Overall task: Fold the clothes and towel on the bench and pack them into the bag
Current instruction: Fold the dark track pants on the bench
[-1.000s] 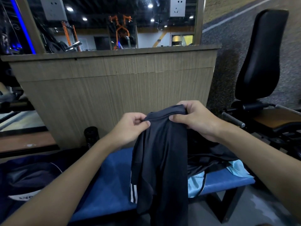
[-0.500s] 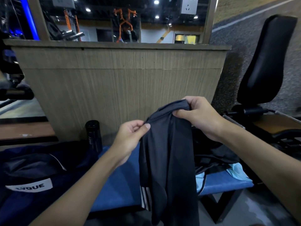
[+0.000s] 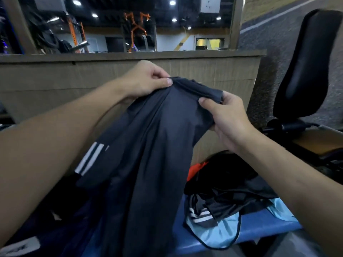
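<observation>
Fabric of a dark garment [image 3: 152,145] is stretched between both hands, held up in front of a wood-grain panel [image 3: 37,84]. The left hand [image 3: 146,80] pinches the top edge at its left end, thumb pressed on the cloth and fingers curled behind. The right hand [image 3: 228,117] grips the same edge lower and to the right, thumb on the front and fingers tucked under the fabric. From this edge the garment hangs down between the two forearms, its lower part running out of view at the bottom. Three white stripes [image 3: 89,158] show on its left side, just beside the left forearm. Below the right hand and apart from it, a heap of dark clothes [image 3: 232,184] lies on the blue tabletop [image 3: 269,227], with an orange piece [image 3: 196,168] at its back and a light blue cloth [image 3: 219,232] at its front edge. A dark blue bag [image 3: 55,229] with a white label [image 3: 20,245] sits at the lower left under the left forearm, partly hidden by it. A black padded seat back [image 3: 311,58] stands at the far right.
</observation>
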